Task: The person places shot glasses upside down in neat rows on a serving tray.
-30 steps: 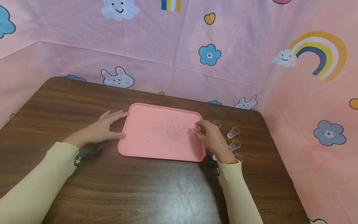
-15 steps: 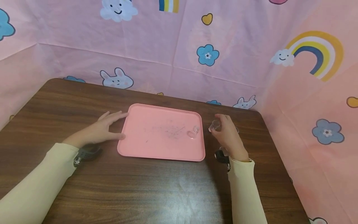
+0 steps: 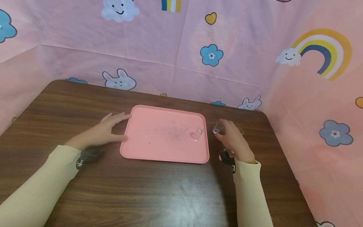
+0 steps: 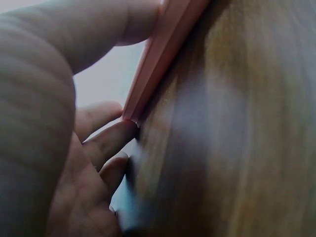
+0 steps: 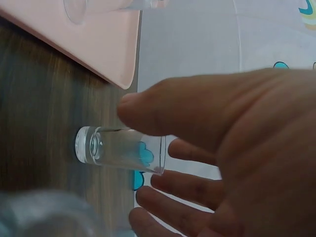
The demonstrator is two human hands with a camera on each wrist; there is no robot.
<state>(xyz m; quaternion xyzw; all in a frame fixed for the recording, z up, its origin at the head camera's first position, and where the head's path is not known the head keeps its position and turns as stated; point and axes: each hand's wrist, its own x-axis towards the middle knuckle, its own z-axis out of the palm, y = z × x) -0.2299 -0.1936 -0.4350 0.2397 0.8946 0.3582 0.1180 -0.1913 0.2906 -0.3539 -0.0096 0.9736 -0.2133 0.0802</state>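
Observation:
My left hand [image 3: 100,130] rests at the left edge of the pink tray [image 3: 158,151], thumb and fingers spread apart and touching the rim in the left wrist view [image 4: 153,64]. My right hand [image 3: 233,137] is around a small clear shot glass [image 3: 216,128] standing upright on the table right of the tray. In the right wrist view, the thumb lies along one side of this glass [image 5: 123,148] and the loosely bent fingers on the other; no firm grip shows. Another shot glass [image 3: 197,133] stands upside down on the tray's right side.
More clear glasses stand by my right hand, mostly hidden: one rim [image 3: 241,130] shows beyond the knuckles, and a blurred glass [image 5: 49,215] is close to the right wrist camera. A patterned cloth [image 3: 158,37] backs the brown wooden table [image 3: 127,195].
My right hand has let go of a glass upside down on the tray and moved right to another glass, where it has stayed nearly still. The left hand has not moved.

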